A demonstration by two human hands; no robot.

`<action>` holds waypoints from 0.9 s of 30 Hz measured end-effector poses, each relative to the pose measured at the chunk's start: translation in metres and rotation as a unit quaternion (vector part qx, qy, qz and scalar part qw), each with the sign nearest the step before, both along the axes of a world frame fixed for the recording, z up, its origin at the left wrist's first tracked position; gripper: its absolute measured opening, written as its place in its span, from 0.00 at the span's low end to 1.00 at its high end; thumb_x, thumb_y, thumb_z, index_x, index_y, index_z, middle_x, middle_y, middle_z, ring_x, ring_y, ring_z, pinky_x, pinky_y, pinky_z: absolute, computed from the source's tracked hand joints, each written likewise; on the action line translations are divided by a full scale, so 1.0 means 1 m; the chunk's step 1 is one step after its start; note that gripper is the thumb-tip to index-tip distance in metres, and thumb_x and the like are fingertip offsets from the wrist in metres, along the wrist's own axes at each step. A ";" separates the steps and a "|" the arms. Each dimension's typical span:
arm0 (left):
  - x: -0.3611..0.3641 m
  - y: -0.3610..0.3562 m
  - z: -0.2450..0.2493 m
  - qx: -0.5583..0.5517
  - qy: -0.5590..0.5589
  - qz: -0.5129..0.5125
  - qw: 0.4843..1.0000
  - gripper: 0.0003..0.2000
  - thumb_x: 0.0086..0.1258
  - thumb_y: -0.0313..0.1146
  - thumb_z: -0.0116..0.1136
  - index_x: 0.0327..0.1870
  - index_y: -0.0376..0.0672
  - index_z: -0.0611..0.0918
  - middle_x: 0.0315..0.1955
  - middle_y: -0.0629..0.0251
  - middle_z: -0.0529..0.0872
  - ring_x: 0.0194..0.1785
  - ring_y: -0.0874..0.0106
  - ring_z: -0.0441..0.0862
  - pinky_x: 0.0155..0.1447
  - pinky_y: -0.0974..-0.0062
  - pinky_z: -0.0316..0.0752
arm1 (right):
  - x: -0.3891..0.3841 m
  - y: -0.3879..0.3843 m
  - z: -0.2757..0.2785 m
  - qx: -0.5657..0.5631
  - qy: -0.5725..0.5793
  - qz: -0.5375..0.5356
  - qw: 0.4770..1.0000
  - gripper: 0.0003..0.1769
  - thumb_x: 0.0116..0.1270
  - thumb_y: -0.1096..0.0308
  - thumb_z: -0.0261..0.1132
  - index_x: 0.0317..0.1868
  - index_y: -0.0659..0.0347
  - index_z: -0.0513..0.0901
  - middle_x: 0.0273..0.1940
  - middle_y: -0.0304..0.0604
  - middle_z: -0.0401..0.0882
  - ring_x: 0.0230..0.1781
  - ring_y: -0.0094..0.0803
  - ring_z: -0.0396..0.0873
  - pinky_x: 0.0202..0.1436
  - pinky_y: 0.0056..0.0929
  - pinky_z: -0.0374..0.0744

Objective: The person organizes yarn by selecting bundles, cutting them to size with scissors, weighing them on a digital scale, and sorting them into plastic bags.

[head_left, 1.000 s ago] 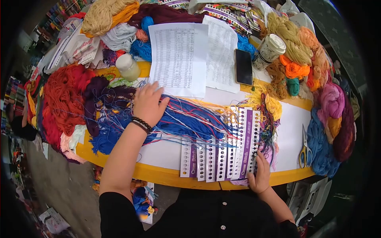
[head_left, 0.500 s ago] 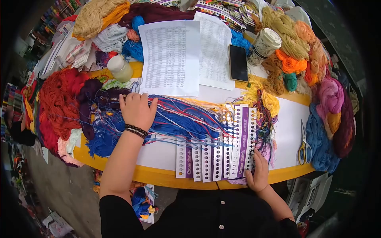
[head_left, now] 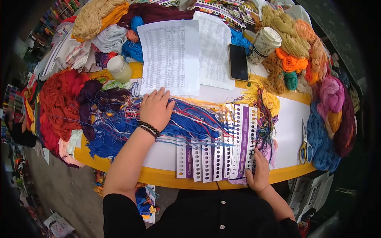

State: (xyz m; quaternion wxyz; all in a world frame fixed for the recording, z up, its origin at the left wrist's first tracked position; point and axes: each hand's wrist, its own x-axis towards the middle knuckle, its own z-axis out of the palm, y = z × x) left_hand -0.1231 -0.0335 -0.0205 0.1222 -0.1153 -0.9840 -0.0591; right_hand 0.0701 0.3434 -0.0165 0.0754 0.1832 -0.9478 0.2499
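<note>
My left hand [head_left: 154,110] lies flat on a long bundle of blue embroidery thread [head_left: 186,121], its fingers loosely apart. Red, white and orange strands run through the bundle. To the right, the threads reach a fanned row of overlapping white-and-purple thread cards [head_left: 243,146] with punched holes down their edges. My right hand [head_left: 260,172] rests against the lower right edge of the top card, fingers stretched out and thumb apart. Dark multicoloured strands [head_left: 266,127] hang beside that card, partly under it. How the threads are fixed in the holes is too small to tell.
Printed sheets [head_left: 170,55], a phone [head_left: 238,62], a lidded paper cup [head_left: 264,45] and a jar [head_left: 119,69] stand or lie behind the threads. Red skeins [head_left: 59,105] are heaped left. Scissors [head_left: 304,144] lie at right beside blue yarn [head_left: 320,141].
My left hand has slid to the right along the blue thread bundle, uncovering tangled strands on its left. My right hand and the cards stay in place.
</note>
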 end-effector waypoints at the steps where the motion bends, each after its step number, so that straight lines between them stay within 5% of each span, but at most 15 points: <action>1: 0.000 0.002 0.000 0.000 0.000 0.001 1.000 0.19 0.69 0.44 0.53 0.55 0.43 0.79 0.59 0.59 0.77 0.63 0.59 0.72 0.67 0.55 0.63 | 0.000 0.000 0.000 0.002 -0.002 0.000 1.000 0.34 0.60 0.67 0.60 0.65 0.72 0.62 0.64 0.64 0.65 0.61 0.58 0.68 0.64 0.47 0.66; 13: -0.002 0.016 0.005 0.048 0.021 -0.006 0.999 0.21 0.65 0.39 0.58 0.58 0.45 0.77 0.59 0.60 0.75 0.58 0.61 0.72 0.62 0.59 0.66 | 0.000 0.000 0.001 -0.015 -0.010 -0.009 1.000 0.36 0.54 0.70 0.65 0.64 0.70 0.63 0.64 0.62 0.66 0.59 0.55 0.69 0.63 0.46 0.65; 27: -0.007 0.017 0.003 -0.017 -0.029 -0.011 0.999 0.24 0.67 0.45 0.55 0.64 0.55 0.74 0.67 0.60 0.67 0.62 0.60 0.68 0.64 0.58 0.63 | 0.000 0.001 0.002 -0.012 -0.012 -0.010 1.000 0.36 0.56 0.67 0.65 0.65 0.67 0.63 0.65 0.60 0.65 0.61 0.54 0.68 0.63 0.46 0.65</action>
